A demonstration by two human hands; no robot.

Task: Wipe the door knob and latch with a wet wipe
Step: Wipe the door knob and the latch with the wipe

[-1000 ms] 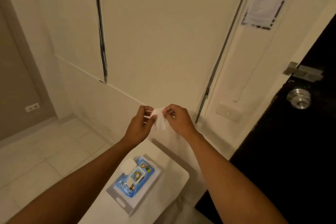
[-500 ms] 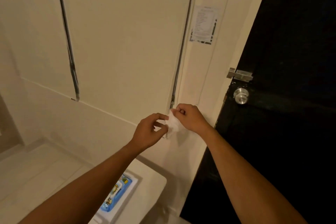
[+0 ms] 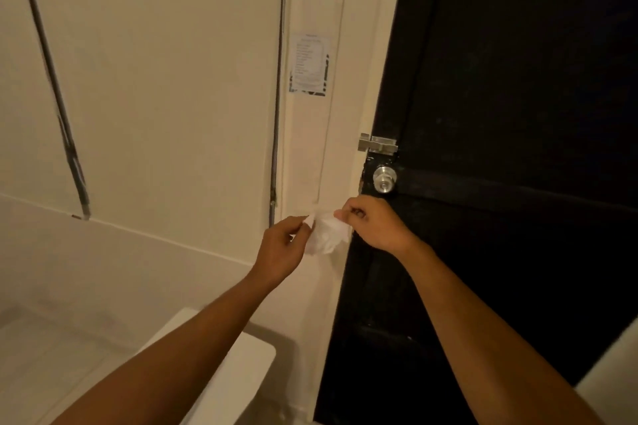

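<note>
Wipe spread between both hands, just below the knob

Hands first: your left hand (image 3: 281,248) pinches the left edge of the thin white crumpled wet wipe (image 3: 324,235) between thumb and fingertips, and your right hand (image 3: 374,224) pinches its right edge the same way, the other fingers curled in. Both are closed on the wipe and hold it in the air in front of the cream door frame (image 3: 355,86), with most of the sheet sagging in soft folds below your fingers.

Targets sit up and to the right. You have the round silver metal door knob (image 3: 384,179) on the left edge of the black door (image 3: 518,114), just above your right hand, and the silver metal slide latch (image 3: 377,143) right above the knob, bridging door and frame. Neither is touched yet, so the wiping looks not yet begun.

Handling, as a judgement: the wipe is light, limp and damp, so it will droop, cling to itself and bunch up. You would do well to bundle it over the fingertips of one hand, likely the right, so there is a padded face to press with. The knob is smooth and rounded; cup the wipe around it and twist. The latch has edges and a narrow bolt, so a fingertip under the sheet suits it better, and thin wet material may snag or tear there.
</note>
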